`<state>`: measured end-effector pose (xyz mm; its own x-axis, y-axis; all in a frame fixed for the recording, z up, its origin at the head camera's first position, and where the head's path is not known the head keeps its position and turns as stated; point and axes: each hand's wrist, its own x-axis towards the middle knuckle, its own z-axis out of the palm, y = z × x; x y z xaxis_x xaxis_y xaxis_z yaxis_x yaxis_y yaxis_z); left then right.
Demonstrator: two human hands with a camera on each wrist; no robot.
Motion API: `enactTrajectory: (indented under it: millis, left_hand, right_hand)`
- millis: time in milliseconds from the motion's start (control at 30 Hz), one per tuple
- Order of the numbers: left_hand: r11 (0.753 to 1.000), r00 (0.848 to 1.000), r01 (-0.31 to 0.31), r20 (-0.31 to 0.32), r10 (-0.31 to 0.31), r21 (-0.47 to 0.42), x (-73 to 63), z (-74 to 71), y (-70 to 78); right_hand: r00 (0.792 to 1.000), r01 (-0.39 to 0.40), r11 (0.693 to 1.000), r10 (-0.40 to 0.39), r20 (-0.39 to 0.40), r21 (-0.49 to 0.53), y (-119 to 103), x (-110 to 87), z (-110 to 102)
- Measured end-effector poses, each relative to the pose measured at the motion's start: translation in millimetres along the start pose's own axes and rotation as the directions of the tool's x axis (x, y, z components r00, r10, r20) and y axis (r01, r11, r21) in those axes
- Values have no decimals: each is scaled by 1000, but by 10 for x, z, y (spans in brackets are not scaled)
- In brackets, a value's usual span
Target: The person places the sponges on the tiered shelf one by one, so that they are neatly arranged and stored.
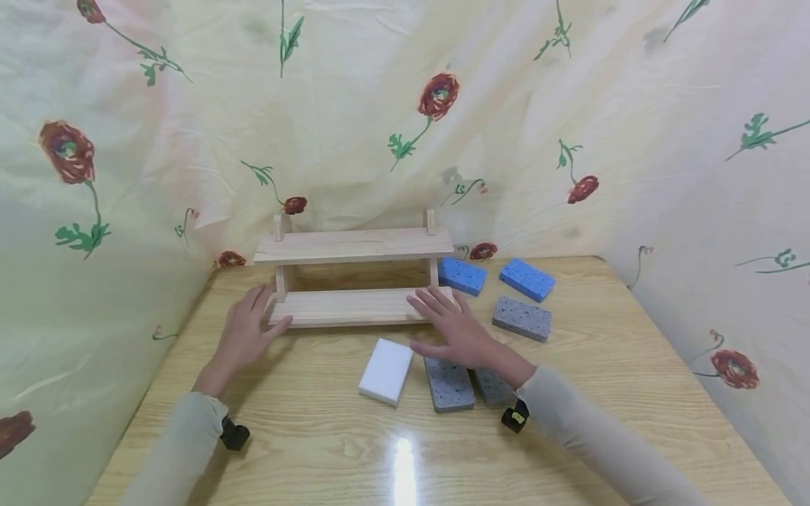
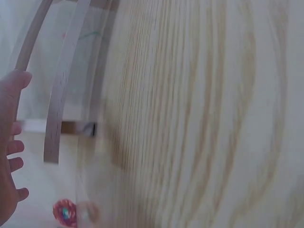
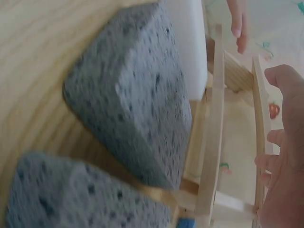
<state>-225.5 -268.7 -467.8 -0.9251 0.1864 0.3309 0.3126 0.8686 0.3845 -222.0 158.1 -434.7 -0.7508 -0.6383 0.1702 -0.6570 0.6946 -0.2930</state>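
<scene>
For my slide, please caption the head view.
Left hand and right hand at a wooden shelf; white block, blue sponges and grey sponges nearby.

Wears a plain, pale grey left sleeve [image 1: 177,450] and a matching right sleeve [image 1: 595,425], both wrist-length and lightly creased. Carries a small black block [image 1: 235,435] strapped at the left cuff [image 1: 210,405], and a black unit [image 1: 510,421] with a small yellow patch [image 1: 519,417] at the right cuff [image 1: 533,385].

The shelf [image 1: 354,308] is matt wood, the tabletop [image 1: 304,422] glossy, the grey sponges [image 1: 452,388] rough.
</scene>
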Motion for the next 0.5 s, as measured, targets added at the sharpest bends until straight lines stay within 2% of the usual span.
enactTrajectory:
  millis: [167, 267, 500]
  left_hand:
    - [1000, 1000, 17, 17, -17, 5, -54, -62, -125]
    - [1000, 1000, 10, 29, -10, 25, -74, -96, -176]
    - [997, 987, 42, 154, -52, 64, -94, -177, -208]
  right_hand:
    - [998, 58, 998, -58, 2, 15, -100, 12, 76]
    - [997, 66, 997, -67, 36, 38, -156, 8, 128]
    - [990, 85, 996, -86, 108, 11, -263, -13, 259]
